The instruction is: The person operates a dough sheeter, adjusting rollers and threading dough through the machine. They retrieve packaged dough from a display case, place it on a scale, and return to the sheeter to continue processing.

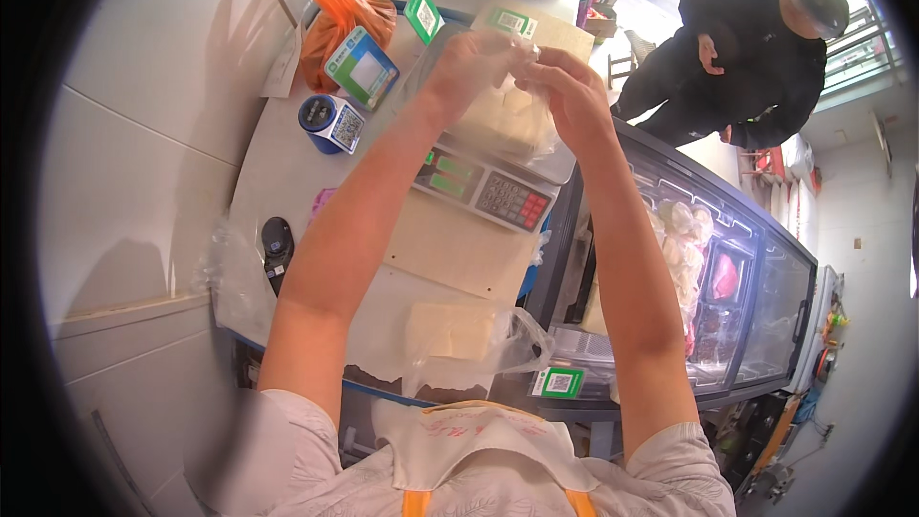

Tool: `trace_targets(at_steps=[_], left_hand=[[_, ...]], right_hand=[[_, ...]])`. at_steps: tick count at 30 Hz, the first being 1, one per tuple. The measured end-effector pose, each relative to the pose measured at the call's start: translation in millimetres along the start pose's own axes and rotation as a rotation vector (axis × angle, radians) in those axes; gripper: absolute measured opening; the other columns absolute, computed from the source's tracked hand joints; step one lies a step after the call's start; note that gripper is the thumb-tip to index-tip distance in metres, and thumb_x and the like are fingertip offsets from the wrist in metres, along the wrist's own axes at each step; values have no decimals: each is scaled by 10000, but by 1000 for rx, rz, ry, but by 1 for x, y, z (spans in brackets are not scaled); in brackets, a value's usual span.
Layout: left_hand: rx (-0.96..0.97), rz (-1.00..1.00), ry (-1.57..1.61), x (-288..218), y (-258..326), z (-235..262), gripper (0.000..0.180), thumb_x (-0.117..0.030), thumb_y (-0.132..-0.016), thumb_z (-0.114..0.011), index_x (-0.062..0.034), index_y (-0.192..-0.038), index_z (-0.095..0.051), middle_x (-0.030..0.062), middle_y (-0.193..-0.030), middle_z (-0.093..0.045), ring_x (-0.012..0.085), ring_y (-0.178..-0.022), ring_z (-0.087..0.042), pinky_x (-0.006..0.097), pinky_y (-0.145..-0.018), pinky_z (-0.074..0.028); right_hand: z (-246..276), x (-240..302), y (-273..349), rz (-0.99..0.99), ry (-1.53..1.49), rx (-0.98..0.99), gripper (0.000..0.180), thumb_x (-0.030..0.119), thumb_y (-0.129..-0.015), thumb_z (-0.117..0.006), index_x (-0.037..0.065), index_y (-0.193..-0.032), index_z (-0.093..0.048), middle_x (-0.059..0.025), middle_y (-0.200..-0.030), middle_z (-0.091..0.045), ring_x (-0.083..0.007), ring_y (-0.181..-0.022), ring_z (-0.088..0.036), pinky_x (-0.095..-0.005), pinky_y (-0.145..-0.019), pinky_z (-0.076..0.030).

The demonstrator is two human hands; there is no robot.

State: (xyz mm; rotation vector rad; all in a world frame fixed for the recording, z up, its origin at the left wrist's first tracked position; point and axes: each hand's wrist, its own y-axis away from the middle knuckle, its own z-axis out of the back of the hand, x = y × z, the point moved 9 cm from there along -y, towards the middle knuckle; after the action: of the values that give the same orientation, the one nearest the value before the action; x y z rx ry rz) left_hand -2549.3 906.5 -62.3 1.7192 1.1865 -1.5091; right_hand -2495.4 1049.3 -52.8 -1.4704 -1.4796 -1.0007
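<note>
Head view, one frame. Both hands raised at upper centre of the frame, over the electronic scale (483, 190). Left hand (469, 62) and right hand (567, 86) are pinched on the gathered mouth of a thin clear bag (507, 120); fingers curled, thumbs against fingertips, the two hands nearly touching. The bag hangs between them, loaded with pale blocks, its bottom at or just above the scale pan; contact cannot be told. Judgement: the step in hand looks like closing the bag's neck. To do it well, keep the load resting low so the film is not strained, gather the film evenly, and hold one hand fixed as anchor while the other twists; thin plastic could tear if pulled sideways. On the table (278, 163), lower centre, a second pale block in plastic (450, 330) lies on a wooden board (450, 249). Orange bag (335, 19) upper left. A person in dark clothes (737, 48) stands upper right, beyond the glass-topped freezer (756, 278).
</note>
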Motion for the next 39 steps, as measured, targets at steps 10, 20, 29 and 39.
trace_targets(at_steps=[10, 20, 29, 39], left_hand=[[-155, -60, -7, 3, 11, 5, 110, -154, -1054, -748, -47, -1072, -731, 10, -819, -715, 77, -750, -598, 246, -697, -464], [50, -133, -36, -6, 8, 15, 86, -155, -1065, -736, -74, -1091, -726, -23, -985, -693, 70, -906, -600, 271, -834, -473], [-47, -117, -19, 3, -2, 15, 100, -155, -1074, -732, -64, -1106, -710, 2, -979, -712, 98, -898, -643, 280, -831, -515], [-60, -6, -10, 6, -9, 17, 98, -118, -1053, -704, -26, -1086, -698, 27, -978, -730, 109, -873, -641, 269, -832, -523]], right_hand=[[19, -9, -20, 39, -71, -284, 103, 29, -929, -667, -67, -962, -684, -136, -818, -731, -213, -719, -726, -340, -642, -576], [6, 5, -30, -48, 545, -281, 168, 69, -876, -701, -86, -938, -718, -110, -748, -710, -181, -693, -714, -318, -600, -531], [3, -10, -13, -134, 445, 176, 258, 117, -957, -750, -47, -1156, -764, -58, -994, -745, -119, -976, -677, -283, -915, -517], [-28, 34, 14, 387, 747, -5, 153, 70, -988, -785, 47, -1136, -754, -82, -1041, -808, -168, -996, -758, -332, -879, -587]])
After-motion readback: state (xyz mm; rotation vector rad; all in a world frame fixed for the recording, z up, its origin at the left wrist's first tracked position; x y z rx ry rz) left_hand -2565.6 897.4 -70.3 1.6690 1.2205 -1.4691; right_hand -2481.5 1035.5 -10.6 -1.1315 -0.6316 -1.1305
